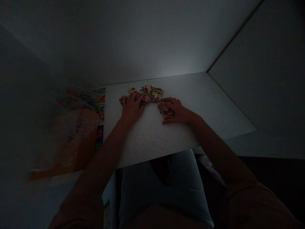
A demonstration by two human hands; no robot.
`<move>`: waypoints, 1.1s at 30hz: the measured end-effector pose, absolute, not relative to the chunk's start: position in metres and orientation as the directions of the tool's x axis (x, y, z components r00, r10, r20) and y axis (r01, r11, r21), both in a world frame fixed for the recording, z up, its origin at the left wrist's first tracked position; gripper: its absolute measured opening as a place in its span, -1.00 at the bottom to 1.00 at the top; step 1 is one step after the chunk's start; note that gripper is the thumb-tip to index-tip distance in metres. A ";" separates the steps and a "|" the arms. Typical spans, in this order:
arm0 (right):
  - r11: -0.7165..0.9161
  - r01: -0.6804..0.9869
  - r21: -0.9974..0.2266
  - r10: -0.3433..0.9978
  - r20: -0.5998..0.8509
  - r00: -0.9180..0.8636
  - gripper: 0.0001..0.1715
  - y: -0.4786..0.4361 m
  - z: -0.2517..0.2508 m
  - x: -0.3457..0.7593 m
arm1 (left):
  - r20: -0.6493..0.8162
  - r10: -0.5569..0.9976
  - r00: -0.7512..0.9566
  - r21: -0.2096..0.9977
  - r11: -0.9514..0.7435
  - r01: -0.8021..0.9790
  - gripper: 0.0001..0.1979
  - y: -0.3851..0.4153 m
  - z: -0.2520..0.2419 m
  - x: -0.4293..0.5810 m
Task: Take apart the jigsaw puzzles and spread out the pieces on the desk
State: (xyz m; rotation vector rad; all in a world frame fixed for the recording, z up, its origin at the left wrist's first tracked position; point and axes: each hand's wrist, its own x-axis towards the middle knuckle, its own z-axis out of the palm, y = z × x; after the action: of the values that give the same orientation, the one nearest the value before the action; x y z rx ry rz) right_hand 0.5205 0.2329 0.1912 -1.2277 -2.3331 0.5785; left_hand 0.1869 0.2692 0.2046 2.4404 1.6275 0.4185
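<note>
Inventory, dim light: jigsaw pieces heaped on white tabletop. My left grip lies flat, fingers spread against the heap; my right grip curves partly closed beside a small stack of pieces; hold unclear.

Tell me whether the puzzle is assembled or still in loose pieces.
Loose, as far as the dim view shows: the jigsaw pieces lie in an uneven heap on the white table, with no finished picture formed.

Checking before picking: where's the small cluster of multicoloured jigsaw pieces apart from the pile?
In the head view, the small cluster lies on the white board under the right hand, right of the main pile.
</note>
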 end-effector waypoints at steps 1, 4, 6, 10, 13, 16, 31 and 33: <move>0.521 0.679 -0.518 0.836 0.148 -0.528 0.08 0.231 0.192 0.523 | 0.103 0.920 0.378 0.289 -0.391 0.874 -0.24 0.262 0.205 0.186; 0.457 0.767 -0.450 0.881 0.108 -0.461 -0.01 0.236 0.192 0.534 | 0.031 0.841 0.541 0.280 -0.527 0.803 -0.19 0.241 0.208 0.181; 0.382 0.833 -0.401 0.921 0.086 -0.381 0.05 0.249 0.191 0.541 | 0.023 0.757 0.653 0.300 -0.628 0.718 -0.29 0.236 0.210 0.177; 0.313 0.891 -0.328 0.949 0.085 -0.302 0.29 0.279 0.193 0.537 | 0.097 0.776 0.624 0.324 -0.617 0.717 -0.39 0.246 0.207 0.175; 0.387 0.852 -0.352 0.922 0.121 -0.368 0.29 0.289 0.197 0.512 | 0.154 0.897 0.415 0.327 -0.443 0.835 -0.32 0.255 0.199 0.175; 0.521 0.756 -0.397 0.846 0.123 -0.518 0.13 0.286 0.200 0.490 | 0.169 0.941 0.292 0.329 -0.333 0.883 -0.21 0.256 0.195 0.170; 0.498 0.796 -0.343 0.867 0.206 -0.454 -0.24 0.294 0.190 0.524 | 0.167 0.929 0.329 0.327 -0.367 0.871 -0.23 0.259 0.204 0.159; 0.522 0.782 -0.340 0.853 0.217 -0.475 -0.31 0.290 0.197 0.517 | 0.184 0.902 0.391 0.340 -0.431 0.836 -0.26 0.258 0.210 0.157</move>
State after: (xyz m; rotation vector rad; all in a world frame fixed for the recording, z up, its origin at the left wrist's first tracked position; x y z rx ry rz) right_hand 0.5166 0.2899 0.1971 -1.3521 -2.4082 0.2747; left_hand 0.1566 0.2582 0.2096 2.4536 1.5540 0.5093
